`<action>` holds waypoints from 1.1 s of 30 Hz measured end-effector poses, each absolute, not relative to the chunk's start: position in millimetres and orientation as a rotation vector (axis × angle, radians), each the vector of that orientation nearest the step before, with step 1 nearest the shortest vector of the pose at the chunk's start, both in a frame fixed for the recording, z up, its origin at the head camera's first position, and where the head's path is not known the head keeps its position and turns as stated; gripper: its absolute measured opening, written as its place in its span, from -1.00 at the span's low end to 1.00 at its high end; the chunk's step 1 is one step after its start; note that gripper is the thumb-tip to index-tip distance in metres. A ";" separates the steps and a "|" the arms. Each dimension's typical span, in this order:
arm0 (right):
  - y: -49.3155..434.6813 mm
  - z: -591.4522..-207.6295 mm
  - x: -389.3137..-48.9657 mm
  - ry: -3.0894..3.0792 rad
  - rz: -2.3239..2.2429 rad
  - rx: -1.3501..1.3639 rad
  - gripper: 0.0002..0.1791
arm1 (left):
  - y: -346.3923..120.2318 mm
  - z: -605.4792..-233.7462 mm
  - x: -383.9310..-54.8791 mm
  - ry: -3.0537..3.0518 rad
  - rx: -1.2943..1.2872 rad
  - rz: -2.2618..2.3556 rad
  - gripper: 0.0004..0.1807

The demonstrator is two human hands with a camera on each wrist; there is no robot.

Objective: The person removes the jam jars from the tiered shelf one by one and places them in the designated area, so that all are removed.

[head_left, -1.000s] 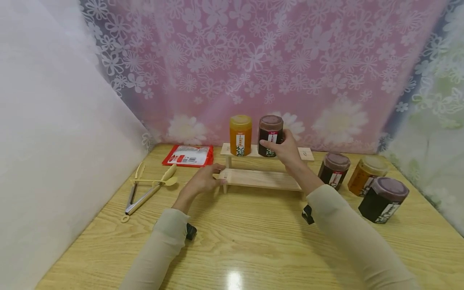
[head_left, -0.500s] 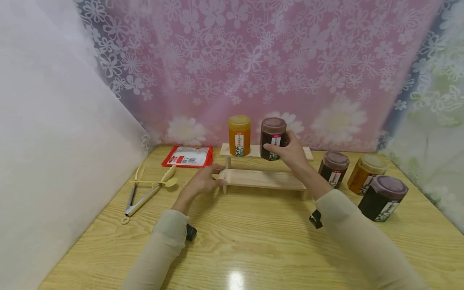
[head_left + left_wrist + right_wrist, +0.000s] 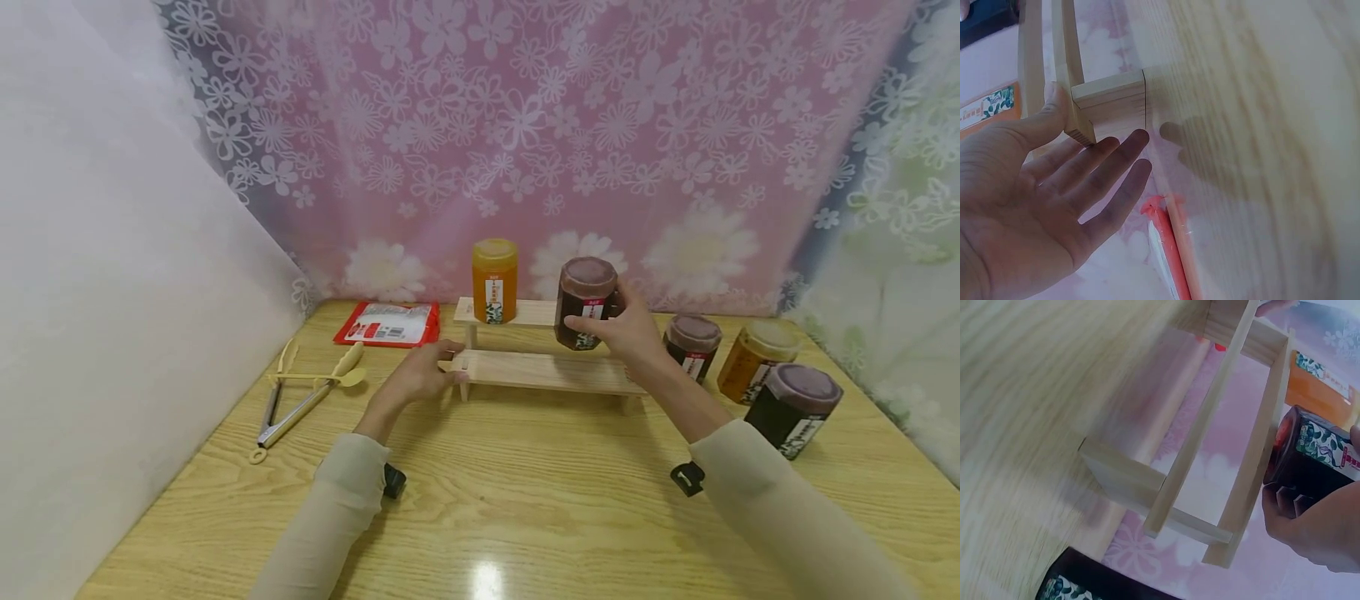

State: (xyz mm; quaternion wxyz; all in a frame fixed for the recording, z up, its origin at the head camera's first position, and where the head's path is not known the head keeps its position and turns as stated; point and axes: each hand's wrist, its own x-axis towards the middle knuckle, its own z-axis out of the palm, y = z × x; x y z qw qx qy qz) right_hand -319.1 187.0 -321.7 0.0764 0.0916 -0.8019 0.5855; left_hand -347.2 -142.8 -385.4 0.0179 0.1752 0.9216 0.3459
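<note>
A two-tier wooden rack stands on the table. My left hand pinches the left end of its lower board; the left wrist view shows the thumb against the wood and the other fingers spread on the far side. In my right hand is a dark jar with a brownish-purple lid, slightly tilted. It hangs by the right part of the upper tier, above the lower board. The right wrist view shows its base near the upper board's edge. An orange jar stands upright on the upper tier's left.
Right of the rack stand a dark jar, an amber jar and another dark jar. Tongs with yellow tips and a red-and-white packet lie on the left. A floral curtain hangs behind the table.
My right hand has moved the dark jar rightward and toward me, off its spot beside the orange jar on the upper tier. My left hand has stayed at the rack's left end.
</note>
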 end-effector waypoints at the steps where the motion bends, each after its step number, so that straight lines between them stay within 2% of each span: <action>1: 188.6 -321.5 -317.0 -2.396 1.762 0.285 -0.04 | -142.9 -385.6 -347.4 2.864 0.544 1.074 -0.41; 12: 205.9 -321.8 -297.6 -2.440 1.727 0.241 -0.03 | -143.6 -386.4 -346.4 2.854 0.510 1.091 -0.41; 20: 235.5 -333.5 -285.7 -2.481 1.681 0.198 0.00 | -142.2 -386.4 -347.2 2.848 0.510 1.087 -0.40; 28: 266.2 -344.0 -275.2 -2.548 1.502 0.116 -0.07 | -142.8 -384.9 -348.4 2.844 0.519 1.076 -0.39; 33: 280.3 -348.0 -267.8 -2.571 1.524 0.032 0.02 | -143.9 -385.8 -348.1 2.843 0.519 1.082 -0.39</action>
